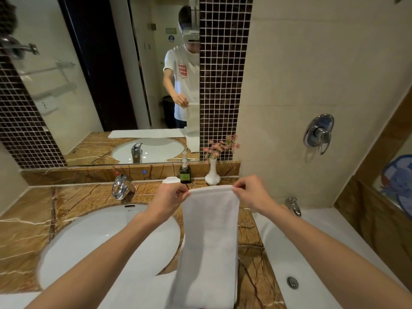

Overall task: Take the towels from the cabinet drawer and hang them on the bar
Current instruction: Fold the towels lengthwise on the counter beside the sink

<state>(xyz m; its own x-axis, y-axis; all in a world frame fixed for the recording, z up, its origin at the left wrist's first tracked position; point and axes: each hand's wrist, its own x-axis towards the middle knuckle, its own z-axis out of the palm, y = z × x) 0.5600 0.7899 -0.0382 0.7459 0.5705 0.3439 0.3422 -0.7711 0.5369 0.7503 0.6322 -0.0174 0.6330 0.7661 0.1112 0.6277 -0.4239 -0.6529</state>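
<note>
Both hands are raised over the worktop (26, 230), each pinching one top corner of a white towel (209, 241). The left hand (169, 197) has the left corner between thumb and fingers, and the right hand (252, 192) has the right corner the same way. The hands are held apart, so the top edge is stretched straight between them. The towel hangs down as a long folded strip in front of the person, with its lower end resting at the front edge of the worktop, just right of the sink (100, 241). More white cloth lies flat along that front edge (the mirror (111, 85) shows it as a second folded towel). Behind the sink stands a chrome tap (121, 187). Further right, against the back ledge, are a soap bottle (185, 172) and a white vase (213, 172) of pink flowers. A bathtub (312, 253) adjoins the worktop on the right.
</note>
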